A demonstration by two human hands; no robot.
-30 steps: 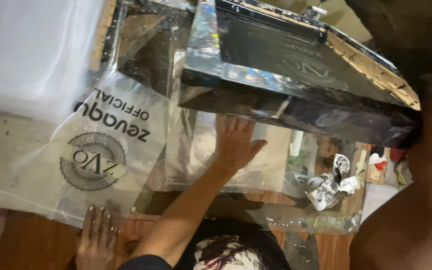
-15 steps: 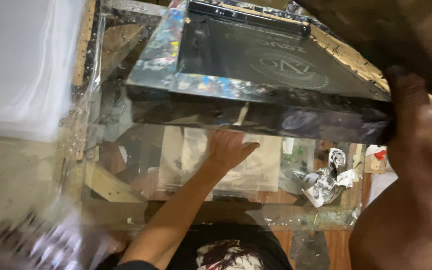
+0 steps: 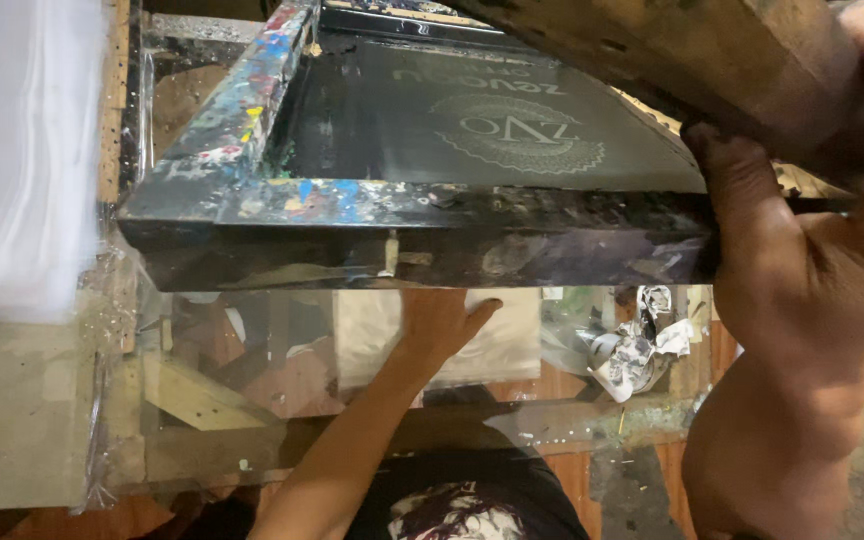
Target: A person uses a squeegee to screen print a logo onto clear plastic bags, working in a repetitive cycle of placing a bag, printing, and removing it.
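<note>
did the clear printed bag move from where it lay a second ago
Yes. It no longer lies on the glass table top left of the co-worker's hand; it was drawn off towards the lower left.

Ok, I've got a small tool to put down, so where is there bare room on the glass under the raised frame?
Bare glass lies left of the pale sheet, toward the white stack. The sheet is taken by a co-worker's hand. Right of it is crowded: crumpled paper and the right hand gripping the frame.
</note>
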